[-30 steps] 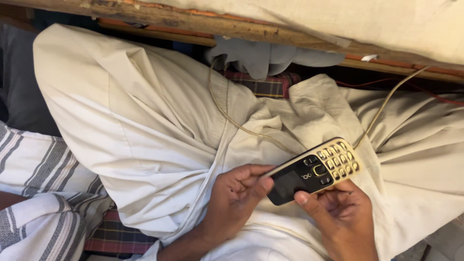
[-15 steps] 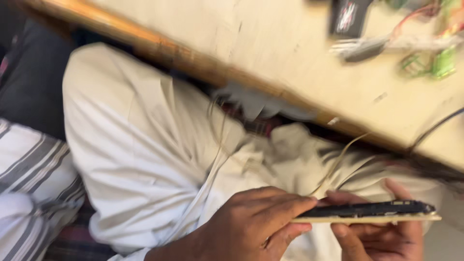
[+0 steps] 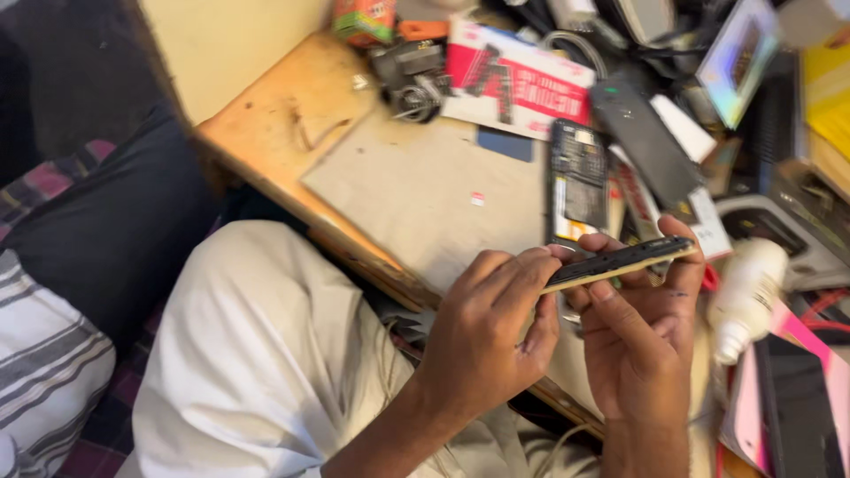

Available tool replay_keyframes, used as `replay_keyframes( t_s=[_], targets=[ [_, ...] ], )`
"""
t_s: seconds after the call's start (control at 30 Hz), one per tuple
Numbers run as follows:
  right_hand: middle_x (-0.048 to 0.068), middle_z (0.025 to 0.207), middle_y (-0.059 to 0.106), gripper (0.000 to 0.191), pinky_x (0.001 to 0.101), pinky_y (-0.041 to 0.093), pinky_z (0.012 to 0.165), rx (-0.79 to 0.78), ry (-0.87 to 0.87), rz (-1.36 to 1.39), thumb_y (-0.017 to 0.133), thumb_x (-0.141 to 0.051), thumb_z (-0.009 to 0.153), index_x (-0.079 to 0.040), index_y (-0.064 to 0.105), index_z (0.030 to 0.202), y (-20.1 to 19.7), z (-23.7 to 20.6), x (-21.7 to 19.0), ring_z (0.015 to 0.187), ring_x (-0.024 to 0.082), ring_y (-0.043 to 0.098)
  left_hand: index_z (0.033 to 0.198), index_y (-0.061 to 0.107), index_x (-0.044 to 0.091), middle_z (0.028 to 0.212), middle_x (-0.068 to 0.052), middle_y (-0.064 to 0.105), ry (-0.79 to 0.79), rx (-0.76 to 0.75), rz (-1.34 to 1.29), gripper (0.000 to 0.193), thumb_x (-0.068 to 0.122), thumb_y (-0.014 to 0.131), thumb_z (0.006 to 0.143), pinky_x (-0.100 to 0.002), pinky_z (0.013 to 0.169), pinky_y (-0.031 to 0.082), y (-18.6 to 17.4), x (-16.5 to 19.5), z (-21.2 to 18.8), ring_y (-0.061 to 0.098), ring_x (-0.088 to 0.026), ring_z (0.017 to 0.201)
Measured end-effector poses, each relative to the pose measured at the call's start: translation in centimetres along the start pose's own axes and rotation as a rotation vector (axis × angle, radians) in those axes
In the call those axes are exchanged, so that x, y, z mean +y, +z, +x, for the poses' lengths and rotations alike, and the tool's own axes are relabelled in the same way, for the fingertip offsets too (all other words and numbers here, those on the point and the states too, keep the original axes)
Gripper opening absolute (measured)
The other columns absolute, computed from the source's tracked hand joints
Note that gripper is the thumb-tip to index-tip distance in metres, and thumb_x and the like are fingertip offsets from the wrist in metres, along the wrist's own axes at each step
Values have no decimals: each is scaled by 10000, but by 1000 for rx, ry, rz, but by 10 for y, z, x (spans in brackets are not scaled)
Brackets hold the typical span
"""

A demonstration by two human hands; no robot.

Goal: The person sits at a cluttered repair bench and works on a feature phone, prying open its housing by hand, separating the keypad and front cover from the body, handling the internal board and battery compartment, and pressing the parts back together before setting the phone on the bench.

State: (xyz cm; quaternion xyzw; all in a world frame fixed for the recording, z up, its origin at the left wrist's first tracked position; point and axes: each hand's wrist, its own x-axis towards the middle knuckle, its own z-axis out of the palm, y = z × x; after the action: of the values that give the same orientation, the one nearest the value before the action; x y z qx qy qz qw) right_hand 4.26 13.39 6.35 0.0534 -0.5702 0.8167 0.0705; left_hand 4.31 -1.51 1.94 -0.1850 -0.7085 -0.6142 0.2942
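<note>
A small black-and-gold keypad phone (image 3: 620, 261) is held edge-on between both my hands, above the near edge of a wooden workbench (image 3: 292, 124). My left hand (image 3: 482, 341) pinches its left end with thumb and fingers. My right hand (image 3: 642, 341) supports the right end from below, fingers curled around the far edge. The phone's face is turned away, so only its thin side shows.
The bench holds a grey mat (image 3: 425, 190), an opened phone with a bare circuit board (image 3: 577, 181), a red-and-white box (image 3: 518, 80), a dark remote-like device (image 3: 642, 142), a white bottle (image 3: 744, 296) and tangled parts. A dark cushion (image 3: 106, 239) and striped cloth (image 3: 44, 363) lie left.
The view swung up from my lap to the workbench. The phone, first face-up in my lap, is turned edge-on and raised over the bench edge, still in both hands.
</note>
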Motion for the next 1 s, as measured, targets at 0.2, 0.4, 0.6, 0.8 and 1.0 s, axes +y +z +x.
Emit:
replay_keyframes(
  t_s=[0.2, 0.4, 0.6, 0.8, 1.0],
  targets=[
    [233, 1282, 608, 736, 489, 538, 1142, -45, -121, -265, 658, 144, 995, -144, 269, 1550, 30, 19, 30, 1215, 377, 653, 1289, 562, -58, 1244, -170, 668, -72, 7, 62, 354, -33, 642, 945, -434, 1032, 498, -9, -36, -2, 642, -323, 1168],
    [232, 1251, 602, 764, 419, 553, 1080, -58, -193, -632, 698, 114, 989, -161, 217, 1516, 25, 26, 28, 1195, 327, 665, 1328, 602, -9, 1255, -115, 685, -57, -61, 126, 483, 35, 682, 853, -467, 1072, 385, -9, -51, 4, 634, -241, 1183],
    [249, 1285, 591, 778, 415, 528, 1116, -56, -188, -716, 667, 140, 994, -132, 197, 1550, 8, 13, 31, 1205, 317, 642, 1338, 604, -10, 1246, -109, 675, -69, -75, 154, 500, 79, 699, 855, -453, 1021, 380, -8, -43, -5, 611, -249, 1177],
    [261, 1247, 597, 689, 461, 554, 1117, -55, -174, -528, 658, 113, 1017, -113, 249, 1524, 10, 19, 31, 1202, 363, 668, 1297, 609, 4, 1209, -76, 660, -34, -60, 149, 443, 68, 690, 867, -439, 1000, 399, -10, -48, -3, 598, -241, 1157],
    [324, 1260, 594, 701, 496, 582, 1039, -24, 4, -46, 615, 97, 993, -154, 289, 1562, -6, 8, 29, 1161, 394, 679, 1349, 565, -42, 1163, -128, 606, -58, -116, 24, 417, 65, 663, 958, -405, 965, 480, -15, -34, -6, 570, -292, 1095]
  ],
)
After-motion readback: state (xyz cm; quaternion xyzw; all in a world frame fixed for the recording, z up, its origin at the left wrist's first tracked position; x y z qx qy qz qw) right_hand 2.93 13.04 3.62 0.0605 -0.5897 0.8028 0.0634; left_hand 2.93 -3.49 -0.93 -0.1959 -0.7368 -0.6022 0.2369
